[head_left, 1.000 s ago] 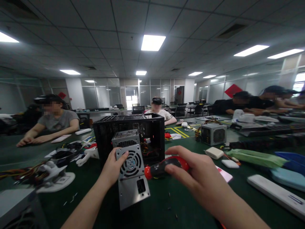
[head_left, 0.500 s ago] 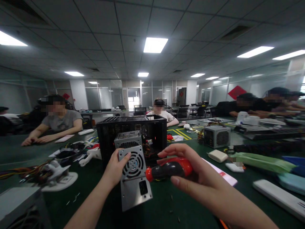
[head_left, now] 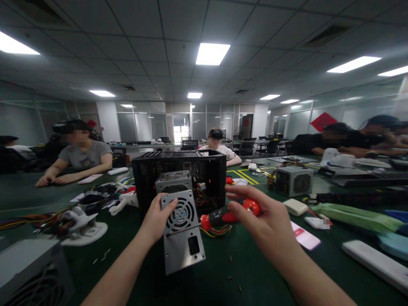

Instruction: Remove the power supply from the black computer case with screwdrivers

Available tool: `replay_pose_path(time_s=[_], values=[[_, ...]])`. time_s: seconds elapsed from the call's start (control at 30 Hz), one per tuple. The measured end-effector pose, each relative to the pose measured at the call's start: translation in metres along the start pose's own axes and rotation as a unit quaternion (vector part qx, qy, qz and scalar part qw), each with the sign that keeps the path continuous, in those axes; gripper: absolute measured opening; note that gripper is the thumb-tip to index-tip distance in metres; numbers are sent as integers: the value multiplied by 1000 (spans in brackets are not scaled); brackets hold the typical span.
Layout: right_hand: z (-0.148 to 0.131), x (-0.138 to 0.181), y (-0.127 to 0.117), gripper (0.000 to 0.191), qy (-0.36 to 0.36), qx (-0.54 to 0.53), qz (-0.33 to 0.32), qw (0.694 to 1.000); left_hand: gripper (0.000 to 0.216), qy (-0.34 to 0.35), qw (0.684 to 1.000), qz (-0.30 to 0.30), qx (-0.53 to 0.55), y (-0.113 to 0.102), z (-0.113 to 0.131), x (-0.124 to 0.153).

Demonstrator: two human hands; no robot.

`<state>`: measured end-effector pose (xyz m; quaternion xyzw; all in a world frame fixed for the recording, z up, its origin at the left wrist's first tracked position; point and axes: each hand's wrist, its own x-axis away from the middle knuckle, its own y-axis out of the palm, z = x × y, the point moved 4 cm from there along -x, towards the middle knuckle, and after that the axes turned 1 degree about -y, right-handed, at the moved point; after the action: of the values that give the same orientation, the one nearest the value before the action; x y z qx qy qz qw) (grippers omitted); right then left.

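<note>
My left hand [head_left: 158, 217] grips a metal power supply cover [head_left: 184, 250] by its left edge, the thumb across the fan grille. The cover stands tilted, with a rectangular socket cutout in its lower part. In my right hand [head_left: 259, 214] is a screwdriver [head_left: 219, 216] with a red and black handle. Its thin shaft points left and crosses the front of the cover below the grille. Thumb and fingers touch the handle near its red end. Behind the cover, a power supply [head_left: 174, 180] rests in front of or partly inside the black computer case [head_left: 208, 170]; which is unclear.
Loose screws [head_left: 230, 277] lie on the green table. Another power supply [head_left: 293, 180] stands at the back right, and a grey metal box [head_left: 32, 272] at the front left. Cables [head_left: 41, 219] spread left. A pink-white card [head_left: 306, 238] lies right. Several people sit around.
My right hand has turned and shifted around the screwdriver handle, which now points more steeply up to the right. The shaft now shows across the cover. The whole view has shifted slightly.
</note>
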<state>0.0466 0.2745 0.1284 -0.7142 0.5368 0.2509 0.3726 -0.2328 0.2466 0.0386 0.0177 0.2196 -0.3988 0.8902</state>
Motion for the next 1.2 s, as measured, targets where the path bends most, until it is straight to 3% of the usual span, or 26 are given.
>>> replay_pose_path(time_s=[0.1, 0.17, 0.3, 0.43, 0.53, 0.63, 0.77, 0.87, 1.0, 1.07, 1.2], values=[[11, 1, 10, 35, -43, -5, 60, 997, 52, 3, 1000, 3, -5, -1, 0, 0], [11, -2, 11, 25, -70, -7, 52, 996, 52, 3, 1000, 6, -6, -2, 0, 0], [1, -7, -2, 15, -83, -21, -51, 995, 52, -4, 1000, 8, 3, -1, -4, -2], [-9, -2, -16, 47, -45, -79, -190, 978, 49, 3, 1000, 9, 4, 0, -2, -2], [-19, 1, -21, 34, -72, -38, -220, 972, 48, 6, 1000, 7, -4, 1, 1, -1], [-25, -2, -22, 16, -74, 13, -216, 974, 47, 7, 1000, 7, -5, 1, 2, 0], [-23, -6, -19, 16, -42, 70, -168, 982, 46, 4, 1000, 6, 1, 1, 0, 0], [-14, -4, -12, 10, -73, 116, -73, 988, 46, 2, 1000, 6, 4, 0, -1, 0], [-1, 3, -1, 22, -127, 80, 39, 988, 46, 2, 1000, 2, 8, 0, 0, -1], [2, 5, 2, 29, -138, 33, 27, 990, 45, 3, 1000, 2, 8, 0, 0, -1], [2, 5, -2, 31, -101, -89, -88, 987, 44, 7, 1000, 2, 8, 1, 1, -1]])
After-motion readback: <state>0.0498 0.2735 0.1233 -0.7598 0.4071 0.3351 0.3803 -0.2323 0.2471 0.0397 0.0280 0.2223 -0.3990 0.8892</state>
